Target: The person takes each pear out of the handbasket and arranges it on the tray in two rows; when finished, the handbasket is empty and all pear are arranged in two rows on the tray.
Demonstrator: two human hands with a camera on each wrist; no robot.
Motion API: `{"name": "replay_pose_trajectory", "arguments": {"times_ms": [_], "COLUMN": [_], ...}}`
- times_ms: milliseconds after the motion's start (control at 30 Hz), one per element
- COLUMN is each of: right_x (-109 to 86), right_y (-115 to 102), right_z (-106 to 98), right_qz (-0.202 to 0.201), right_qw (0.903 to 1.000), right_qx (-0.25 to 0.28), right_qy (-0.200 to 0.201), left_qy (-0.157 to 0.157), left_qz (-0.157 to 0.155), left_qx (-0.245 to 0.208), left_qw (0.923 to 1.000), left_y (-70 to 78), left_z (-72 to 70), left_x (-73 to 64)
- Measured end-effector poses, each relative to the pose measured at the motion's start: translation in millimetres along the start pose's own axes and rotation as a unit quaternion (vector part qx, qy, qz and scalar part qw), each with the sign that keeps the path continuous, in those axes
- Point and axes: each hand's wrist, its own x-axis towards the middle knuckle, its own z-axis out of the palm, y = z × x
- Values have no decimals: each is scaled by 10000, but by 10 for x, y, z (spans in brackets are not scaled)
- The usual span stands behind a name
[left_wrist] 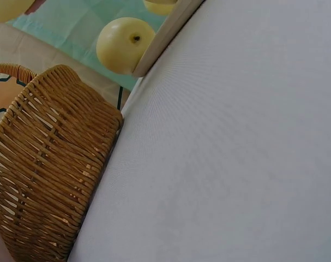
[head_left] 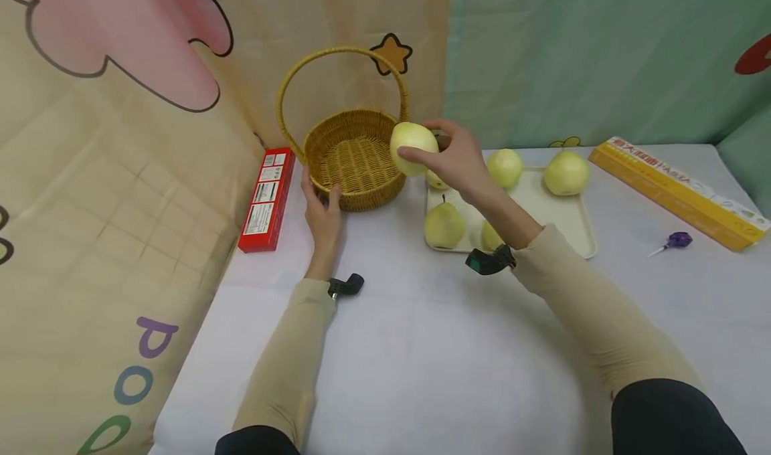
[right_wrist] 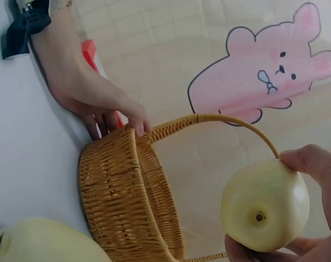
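In the head view, my right hand (head_left: 460, 157) grips a pale yellow-green pear (head_left: 411, 144) between thumb and fingers, over the right side of a wicker basket (head_left: 361, 197). The pear's dimpled end faces the camera in the right wrist view, where thumb and fingers press it from opposite sides. My left hand (head_left: 324, 224) holds the basket at its front left, with a digit at the rim and other fingers against the outer wall. The basket stands on the table with its tall handle raised, and its woven bottom shows bare. Right of it, several pears (head_left: 444, 225) sit on a cream tray (head_left: 581, 237).
A red box (head_left: 265, 201) lies left of the basket. Beyond the tray are a long yellow box (head_left: 674, 191) and a purple-wrapped lollipop (head_left: 679, 239). Printed curtains (head_left: 530, 60) hang along the back and left of the white-covered table (head_left: 409, 361).
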Motion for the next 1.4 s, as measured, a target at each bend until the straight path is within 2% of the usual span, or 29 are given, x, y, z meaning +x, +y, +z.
{"name": "replay_pose_trajectory", "arguments": {"times_ms": [200,433,500,733,833,967,1067,1167,1300,1400], "right_x": [-204,-429,-505,-832,-962,-1075,-1138,-1228,-1329,-1348], "right_y": [58,390,469,672,757,852,940,1061,1219,1294], "right_z": [-321,-538,-626,-1032,-1185,-1342,-1421,-1476,-1512,-1499], "right_qz": [151,-55,1,305,496,761,890,967,972,882], "right_qw": [9995,9958,9953,9931,9901,9863,9809,9722,9646,9616], "right_qx": [58,536,491,-175,-506,-956,-1424,-1884,-2145,-2248], "right_qy": [267,742,831,1122,1211,1106,983,997,1185,1303], "left_qy": [14,5,-29,-166,-209,-87,24,-44,-104,-11], "left_qz": [54,33,41,-27,-28,10,-14,-78,-58,-58], "left_qx": [22,48,-5,-59,-36,-74,-88,-68,-62,-107], "left_qw": [10000,10000,10000,9998,9998,9999,10000,9999,9999,9999], "left_y": [-26,-28,-29,-6,14,32,24,15,22,29], "left_z": [-50,-92,-76,0,-18,-79,-119,-141,-158,-188], "left_x": [31,39,38,7,5,33,41,41,52,62]}}
